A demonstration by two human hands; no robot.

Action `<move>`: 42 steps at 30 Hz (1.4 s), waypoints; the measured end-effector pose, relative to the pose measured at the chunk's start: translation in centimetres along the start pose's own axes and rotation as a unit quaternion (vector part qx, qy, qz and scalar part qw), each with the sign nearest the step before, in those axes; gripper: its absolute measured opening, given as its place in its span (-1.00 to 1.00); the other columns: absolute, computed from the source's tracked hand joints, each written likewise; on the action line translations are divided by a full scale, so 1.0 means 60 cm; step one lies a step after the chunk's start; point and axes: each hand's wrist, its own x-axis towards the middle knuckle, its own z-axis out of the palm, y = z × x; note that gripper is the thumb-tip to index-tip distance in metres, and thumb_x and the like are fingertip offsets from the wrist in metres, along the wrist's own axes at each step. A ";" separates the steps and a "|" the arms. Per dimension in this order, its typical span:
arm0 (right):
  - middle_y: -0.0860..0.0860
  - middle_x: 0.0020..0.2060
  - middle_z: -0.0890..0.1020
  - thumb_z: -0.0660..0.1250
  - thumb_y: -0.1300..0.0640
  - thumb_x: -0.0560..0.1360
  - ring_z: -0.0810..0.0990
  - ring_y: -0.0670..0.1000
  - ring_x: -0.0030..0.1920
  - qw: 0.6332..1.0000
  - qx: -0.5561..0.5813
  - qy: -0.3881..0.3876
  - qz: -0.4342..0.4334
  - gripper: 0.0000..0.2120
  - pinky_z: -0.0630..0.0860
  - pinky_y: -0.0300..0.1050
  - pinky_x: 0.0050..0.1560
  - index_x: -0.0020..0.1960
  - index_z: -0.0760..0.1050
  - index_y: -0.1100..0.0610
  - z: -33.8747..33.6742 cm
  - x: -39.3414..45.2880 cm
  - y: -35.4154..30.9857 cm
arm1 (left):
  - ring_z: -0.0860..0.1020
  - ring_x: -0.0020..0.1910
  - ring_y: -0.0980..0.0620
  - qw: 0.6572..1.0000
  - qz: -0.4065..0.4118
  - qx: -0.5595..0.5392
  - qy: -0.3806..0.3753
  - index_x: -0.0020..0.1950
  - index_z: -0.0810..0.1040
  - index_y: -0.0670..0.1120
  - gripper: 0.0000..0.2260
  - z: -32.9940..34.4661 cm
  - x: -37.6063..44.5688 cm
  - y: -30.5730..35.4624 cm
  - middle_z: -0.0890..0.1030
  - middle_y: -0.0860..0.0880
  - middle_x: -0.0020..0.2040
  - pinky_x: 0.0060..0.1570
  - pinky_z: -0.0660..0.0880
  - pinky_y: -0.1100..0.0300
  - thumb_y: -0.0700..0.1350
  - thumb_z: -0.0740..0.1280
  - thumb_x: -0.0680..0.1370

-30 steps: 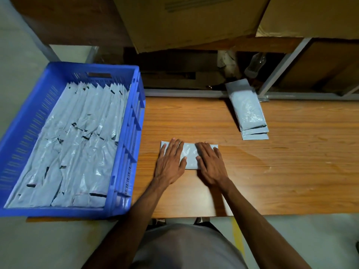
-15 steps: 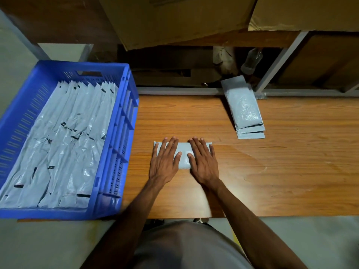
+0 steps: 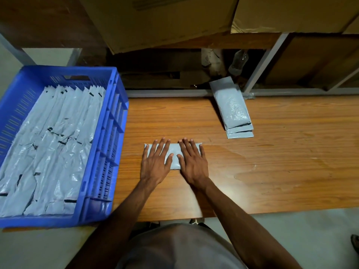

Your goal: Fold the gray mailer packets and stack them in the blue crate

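A folded gray mailer packet (image 3: 174, 154) lies flat on the wooden table (image 3: 272, 171) in front of me. My left hand (image 3: 156, 162) presses its left half with straight, spread fingers. My right hand (image 3: 192, 162) presses its right half the same way. The blue crate (image 3: 108, 152) stands at the table's left end, holding several folded gray packets (image 3: 54, 142) laid in overlapping rows. A small pile of unfolded gray mailers (image 3: 233, 111) lies at the table's far edge, right of centre.
Large cardboard boxes (image 3: 165, 22) sit on a shelf above the table's far side. A clear plastic bottle (image 3: 238, 62) stands in the dark gap behind the mailer pile, next to a gray metal frame post (image 3: 260, 65). The table's near edge is close to my body.
Both hands stay flat on the folded packet. They have shifted very slightly apart along it; the view has moved a little.
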 end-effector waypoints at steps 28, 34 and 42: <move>-0.09 0.68 0.15 -0.04 -0.14 0.74 0.02 0.00 0.69 0.998 0.033 -0.043 0.030 -0.46 -0.07 0.18 0.63 0.70 0.11 -0.06 -0.010 0.017 0.030 | 0.04 0.68 0.05 0.999 0.016 -0.029 -0.017 0.70 0.10 0.06 -0.47 0.006 0.026 0.030 0.11 0.08 0.69 0.62 -0.12 -0.07 0.17 -0.02 0.73; -0.10 0.68 0.13 -0.08 -0.15 0.74 0.00 0.00 0.69 0.997 0.033 -0.053 0.040 -0.46 -0.08 0.18 0.63 0.70 0.10 -0.07 -0.008 0.018 0.028 | -0.05 0.69 0.06 0.999 0.011 -0.019 -0.043 0.71 0.03 0.04 -0.44 0.003 0.030 0.034 0.02 0.05 0.71 0.63 -0.17 -0.08 0.18 -0.08 0.73; -0.07 0.70 0.00 -0.13 -0.21 0.71 -0.11 0.02 0.69 0.988 0.072 -0.133 0.019 -0.39 -0.12 0.24 0.64 0.71 0.01 -0.05 -0.030 0.024 0.039 | -0.29 0.64 0.15 0.983 0.023 -0.082 -0.160 0.70 -0.21 0.07 -0.46 -0.032 0.037 0.020 -0.24 0.15 0.69 0.59 -0.38 0.00 0.17 -0.15 0.75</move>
